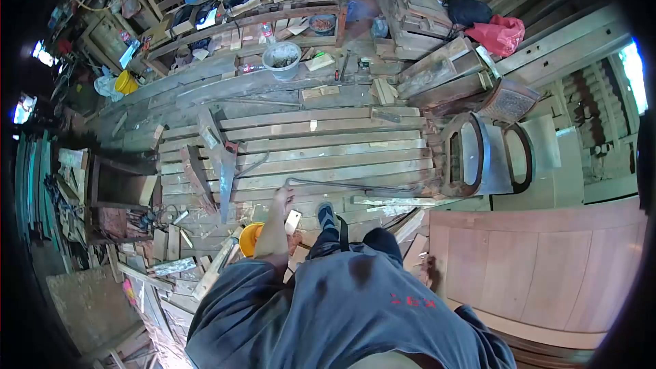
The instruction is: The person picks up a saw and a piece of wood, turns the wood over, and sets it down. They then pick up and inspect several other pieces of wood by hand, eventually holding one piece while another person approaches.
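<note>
**Left hand at the bent end of a long metal bar**

The left hand (282, 199) reaches down to the hooked end of a thin metal bar (342, 185) lying across a bed of planks (328, 143). The fingers touch or close on the bar's end; whether the grip is firm or loose cannot be told at this size. The right hand (431, 275) hangs low beside a large pale wooden panel (540, 266), well apart from the bar; its grip cannot be told either.

Around the bar: one saw (226, 181) lies on the planks beyond its hooked end, and two curved chair frames (471, 154) stand on edge at its far end, touching the planks. Nearer the person than the bar sit one yellow cup (250, 238) and a foot in a blue shoe (325, 213). Past the planks stands one grey bucket (281, 59), and further off one red bag (502, 33). Loose offcuts crowd the floor by the cup.
</note>
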A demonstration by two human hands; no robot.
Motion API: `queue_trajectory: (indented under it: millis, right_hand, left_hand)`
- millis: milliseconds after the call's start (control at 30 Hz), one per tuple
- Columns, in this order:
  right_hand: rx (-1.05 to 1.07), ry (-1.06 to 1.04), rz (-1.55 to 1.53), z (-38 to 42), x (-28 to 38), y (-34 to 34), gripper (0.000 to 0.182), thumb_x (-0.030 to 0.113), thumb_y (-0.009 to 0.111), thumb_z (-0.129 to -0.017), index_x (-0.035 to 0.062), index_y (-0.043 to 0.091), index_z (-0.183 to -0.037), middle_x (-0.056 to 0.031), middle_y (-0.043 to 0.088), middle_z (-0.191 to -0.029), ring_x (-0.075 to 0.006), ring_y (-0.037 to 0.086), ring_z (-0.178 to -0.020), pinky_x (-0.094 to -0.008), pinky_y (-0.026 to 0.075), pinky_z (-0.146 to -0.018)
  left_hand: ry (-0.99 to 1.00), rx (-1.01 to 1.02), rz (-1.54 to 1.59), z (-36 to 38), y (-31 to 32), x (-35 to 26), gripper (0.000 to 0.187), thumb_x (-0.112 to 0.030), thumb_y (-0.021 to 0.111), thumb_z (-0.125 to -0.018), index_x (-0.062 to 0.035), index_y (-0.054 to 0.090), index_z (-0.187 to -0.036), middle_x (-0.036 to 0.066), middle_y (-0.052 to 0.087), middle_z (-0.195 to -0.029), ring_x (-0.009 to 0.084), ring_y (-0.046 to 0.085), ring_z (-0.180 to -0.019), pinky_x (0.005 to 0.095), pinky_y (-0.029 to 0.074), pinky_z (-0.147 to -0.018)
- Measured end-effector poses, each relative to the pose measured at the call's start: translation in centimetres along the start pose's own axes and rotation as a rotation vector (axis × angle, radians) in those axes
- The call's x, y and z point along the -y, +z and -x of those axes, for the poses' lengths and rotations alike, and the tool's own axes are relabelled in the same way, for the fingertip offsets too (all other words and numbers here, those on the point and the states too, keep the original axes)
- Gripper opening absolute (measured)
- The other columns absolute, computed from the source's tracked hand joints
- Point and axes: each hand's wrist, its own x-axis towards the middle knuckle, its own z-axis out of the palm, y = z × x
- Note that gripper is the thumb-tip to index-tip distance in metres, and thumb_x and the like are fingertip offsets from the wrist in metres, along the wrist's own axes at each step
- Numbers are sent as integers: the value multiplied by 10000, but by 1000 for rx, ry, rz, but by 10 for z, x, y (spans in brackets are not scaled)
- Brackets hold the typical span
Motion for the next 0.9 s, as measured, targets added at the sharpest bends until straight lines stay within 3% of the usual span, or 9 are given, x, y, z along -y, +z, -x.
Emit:
queue_trajectory:
  millis: [33,100,167,333,500,633,800,833,900]
  right_hand:
    - [-260,-76,232,29,47,67,212,248,450,-910,54,478,-829,-126,569,-686,-273,643,-579,-359,506,-443]
    - [-245,-126,282,58,110,142,177,183,436,-891,39,504,-814,-86,536,-614,-211,598,-518,-321,492,-424]
    - [-228,-101,329,52,140,161,178,149,417,-902,19,534,-873,-97,563,-649,-208,604,-525,-303,488,-420]
    - [-240,-161,394,7,171,181,243,174,446,-928,-23,573,-995,-124,612,-726,-219,636,-560,-313,505,-440]
    - [-99,-89,478,-70,220,235,268,227,533,-911,-17,584,-1011,-117,632,-754,-213,645,-574,-306,523,-485]
    - [139,-42,514,-171,278,303,228,183,509,-917,-12,542,-1032,-121,634,-768,-218,628,-578,-315,510,-468]
    - [174,-88,896,-291,353,405,198,213,557,-897,44,555,-998,-88,631,-774,-194,622,-583,-285,470,-485]
    - [290,1,602,-340,351,393,239,234,584,-883,35,564,-1013,-100,641,-784,-200,638,-612,-294,473,-488]
    - [230,-89,928,-354,389,435,319,245,610,-856,11,571,-1068,-123,668,-802,-202,653,-622,-329,512,-503]
  left_hand:
    - [23,14,13,-5,1,-8,207,-279,515,-897,-93,586,-953,58,633,-781,150,551,-555,275,431,-481]
    - [35,21,14,-17,-3,-15,255,-308,514,-897,-87,579,-1006,64,631,-915,164,567,-718,304,445,-623]
    - [38,28,18,-17,-5,-15,358,-375,513,-910,-95,563,-1127,77,625,-1114,185,560,-912,328,436,-810]
    - [-83,74,-27,-21,-12,9,415,-408,484,-931,-123,520,-1231,36,590,-1191,173,526,-988,339,423,-912]
    - [-180,-23,135,0,11,0,377,-365,498,-932,-214,470,-1277,0,558,-1218,157,526,-931,315,469,-831]
    - [-43,43,91,-43,13,6,387,-294,524,-916,-166,471,-1277,23,545,-1223,174,527,-929,305,473,-757]
    - [-16,-127,257,-45,74,-69,341,-295,463,-936,-137,510,-1234,2,564,-1198,193,561,-974,303,439,-767]
    - [7,-158,262,-39,90,-87,353,-307,467,-934,-128,508,-1236,7,567,-1195,195,564,-985,299,438,-762]
    - [71,-168,153,-40,108,-114,339,-287,461,-939,-117,514,-1228,22,594,-1168,206,581,-983,309,438,-773]
